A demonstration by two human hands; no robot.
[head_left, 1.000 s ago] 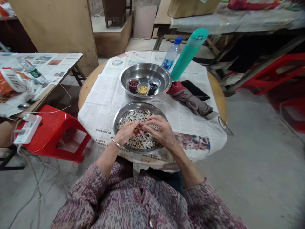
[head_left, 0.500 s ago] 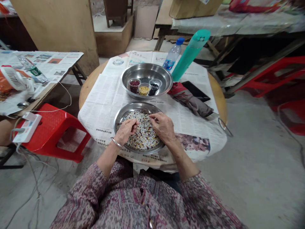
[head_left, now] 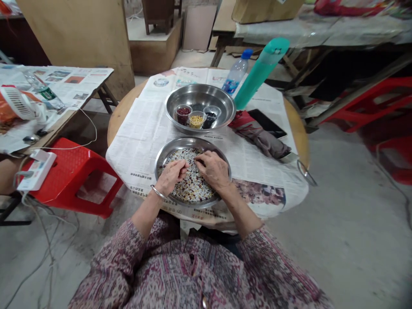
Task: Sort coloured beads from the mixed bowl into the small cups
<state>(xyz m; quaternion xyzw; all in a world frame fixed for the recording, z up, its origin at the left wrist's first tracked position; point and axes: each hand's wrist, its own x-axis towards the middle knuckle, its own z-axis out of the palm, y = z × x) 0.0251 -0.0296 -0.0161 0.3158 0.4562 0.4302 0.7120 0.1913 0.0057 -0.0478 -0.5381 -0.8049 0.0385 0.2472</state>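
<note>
I'm seeing mixed grains point(head_left: 193, 184) lying in the near metal pan point(head_left: 189, 142), between and under two hands. The right hand point(head_left: 214, 169) is hanging over the right side, fingertips narrow; the left hand point(head_left: 171, 176) is curling at left. I can't tell if either is holding any.

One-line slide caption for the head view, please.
Left hand and right hand, fingers curled, over mixed grains in a metal pan; beyond, three filled cups in a metal bowl.

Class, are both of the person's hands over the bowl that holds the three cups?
No, the left hand and right hand are over the nearer bowl of mixed grains.
</note>
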